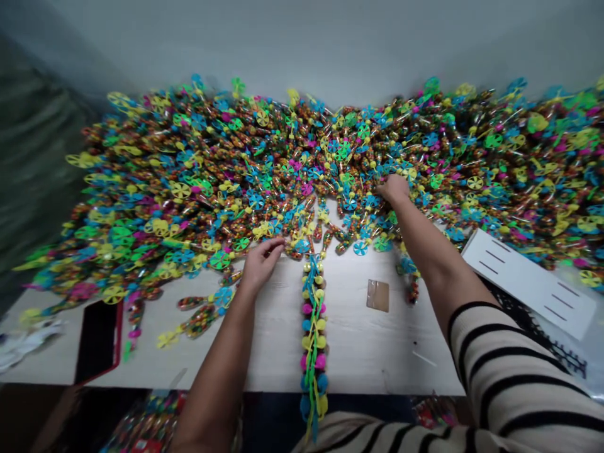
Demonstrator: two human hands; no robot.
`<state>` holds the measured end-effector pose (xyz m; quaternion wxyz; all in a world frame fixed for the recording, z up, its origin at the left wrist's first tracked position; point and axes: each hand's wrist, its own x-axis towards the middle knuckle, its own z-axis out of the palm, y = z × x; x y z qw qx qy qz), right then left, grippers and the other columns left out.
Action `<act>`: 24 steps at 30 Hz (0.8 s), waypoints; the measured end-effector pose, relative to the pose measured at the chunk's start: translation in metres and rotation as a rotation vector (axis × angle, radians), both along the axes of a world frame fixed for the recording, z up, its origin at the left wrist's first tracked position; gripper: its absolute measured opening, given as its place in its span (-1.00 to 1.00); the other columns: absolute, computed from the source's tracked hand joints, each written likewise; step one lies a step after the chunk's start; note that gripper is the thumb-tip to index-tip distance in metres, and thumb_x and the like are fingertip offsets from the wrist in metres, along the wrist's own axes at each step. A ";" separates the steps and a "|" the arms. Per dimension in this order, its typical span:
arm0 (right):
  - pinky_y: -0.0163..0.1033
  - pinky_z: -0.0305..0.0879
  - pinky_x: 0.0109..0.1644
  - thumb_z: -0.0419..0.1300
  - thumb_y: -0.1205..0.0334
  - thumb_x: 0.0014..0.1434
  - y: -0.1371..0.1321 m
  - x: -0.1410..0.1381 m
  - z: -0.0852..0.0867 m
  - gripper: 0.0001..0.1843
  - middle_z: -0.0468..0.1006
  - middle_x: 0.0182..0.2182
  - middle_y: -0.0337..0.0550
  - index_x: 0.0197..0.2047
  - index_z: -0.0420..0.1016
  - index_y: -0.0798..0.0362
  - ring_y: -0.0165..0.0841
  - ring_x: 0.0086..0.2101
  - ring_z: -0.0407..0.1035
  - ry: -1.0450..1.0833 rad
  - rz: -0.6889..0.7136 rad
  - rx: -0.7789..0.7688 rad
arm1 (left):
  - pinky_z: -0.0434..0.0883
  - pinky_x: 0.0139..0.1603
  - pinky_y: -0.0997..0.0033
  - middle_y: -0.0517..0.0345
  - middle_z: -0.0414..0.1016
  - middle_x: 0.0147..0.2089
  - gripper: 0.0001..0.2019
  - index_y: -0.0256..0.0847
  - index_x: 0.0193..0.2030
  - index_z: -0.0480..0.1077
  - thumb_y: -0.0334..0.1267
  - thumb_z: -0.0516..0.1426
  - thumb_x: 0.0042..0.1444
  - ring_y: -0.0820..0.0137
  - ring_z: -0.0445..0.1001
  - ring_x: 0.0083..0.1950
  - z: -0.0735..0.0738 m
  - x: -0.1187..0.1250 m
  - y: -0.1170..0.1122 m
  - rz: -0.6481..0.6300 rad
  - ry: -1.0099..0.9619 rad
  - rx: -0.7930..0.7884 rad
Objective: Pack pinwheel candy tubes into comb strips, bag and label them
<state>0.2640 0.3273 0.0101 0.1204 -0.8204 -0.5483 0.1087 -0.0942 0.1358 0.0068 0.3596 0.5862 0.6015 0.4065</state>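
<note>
My left hand [262,264] is just above the white table, beside the near edge of a big heap of small toys [207,182]. Its fingers are curved, with a gap between thumb and forefinger and nothing visible in it. Farther off, my right hand [395,189] reaches into the heap with curled fingers; what they grip, if anything, is hidden. The toys look like clear tubes of bright beads or candies with yellow, blue, green and pink fan-like tops. Between my arms, a neat row of such toys [314,333] runs toward me past the table's front edge.
A dark tablet or phone in a red case [98,340] lies at left. On the table [349,352] are a small brown packet [378,296] and a thin white stick [425,358]. A slotted white board [528,283] lies at right. Behind the heap stands a pale wall [311,44].
</note>
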 end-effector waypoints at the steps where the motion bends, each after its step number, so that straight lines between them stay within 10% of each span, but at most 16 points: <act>1: -0.15 0.32 0.00 0.24 0.27 0.17 0.000 0.001 -0.001 -0.70 0.53 -0.12 0.22 -0.05 0.53 0.23 -0.09 -0.06 0.42 -0.017 0.011 -0.019 | 0.45 -0.06 0.31 -0.04 0.61 -0.13 -0.65 -0.28 -0.14 0.54 -0.07 0.17 0.05 0.26 0.54 -0.12 0.002 0.004 0.006 -0.003 -0.020 0.008; 7: -0.10 0.35 -0.05 0.28 0.30 0.10 0.000 0.012 -0.002 -0.72 0.53 -0.13 0.26 -0.11 0.56 0.26 -0.03 -0.09 0.44 -0.028 0.004 -0.080 | 0.46 -0.06 0.31 0.01 0.62 -0.15 -0.69 -0.26 -0.17 0.55 -0.10 0.18 0.04 0.28 0.55 -0.15 0.016 0.026 0.026 -0.075 -0.092 0.020; 11: -0.12 0.34 -0.06 0.23 0.28 0.11 -0.016 -0.003 0.014 -0.72 0.56 -0.23 0.09 -0.10 0.53 0.20 -0.13 -0.18 0.44 0.107 0.010 0.210 | 0.46 -0.05 0.30 -0.01 0.61 -0.15 -0.68 -0.27 -0.16 0.55 -0.09 0.19 0.05 0.28 0.55 -0.14 0.020 0.031 0.028 -0.069 -0.090 0.024; 14: -0.21 0.37 -0.19 0.21 0.25 0.12 -0.049 -0.047 0.031 -0.67 0.56 -0.29 -0.08 -0.02 0.49 0.12 -0.28 -0.32 0.43 0.407 0.310 0.440 | 0.46 -0.03 0.30 -0.01 0.60 -0.09 -0.63 -0.27 -0.07 0.53 -0.08 0.21 0.04 0.28 0.54 -0.11 0.022 0.044 0.039 -0.062 -0.143 0.044; 18: -0.30 0.34 -0.36 0.27 0.16 0.10 -0.082 -0.114 0.047 -0.71 0.55 -0.40 -0.20 -0.11 0.56 0.09 -0.39 -0.46 0.38 0.841 0.888 0.231 | 0.47 -0.11 0.35 0.02 0.59 -0.07 -0.49 -0.24 0.09 0.45 -0.03 0.23 0.03 0.31 0.53 -0.13 0.027 0.061 0.056 -0.080 -0.271 0.063; 21: -0.30 0.33 -0.39 0.31 0.15 0.07 -0.062 -0.128 0.052 -0.76 0.53 -0.48 -0.22 -0.21 0.61 0.10 -0.40 -0.49 0.36 0.886 1.076 -0.002 | 0.47 -0.15 0.36 0.07 0.60 -0.19 -0.55 -0.26 -0.02 0.51 0.00 0.22 0.04 0.32 0.53 -0.16 0.028 0.056 0.060 -0.042 -0.281 0.061; 24: -0.27 0.36 -0.34 0.31 0.17 0.09 -0.004 -0.115 0.051 -0.79 0.54 -0.48 -0.17 -0.27 0.61 0.14 -0.37 -0.47 0.38 0.779 0.937 0.043 | 0.45 -0.22 0.39 0.08 0.60 -0.27 -0.65 -0.28 -0.17 0.54 -0.04 0.23 0.02 0.37 0.51 -0.28 0.023 0.045 0.056 -0.012 -0.265 0.016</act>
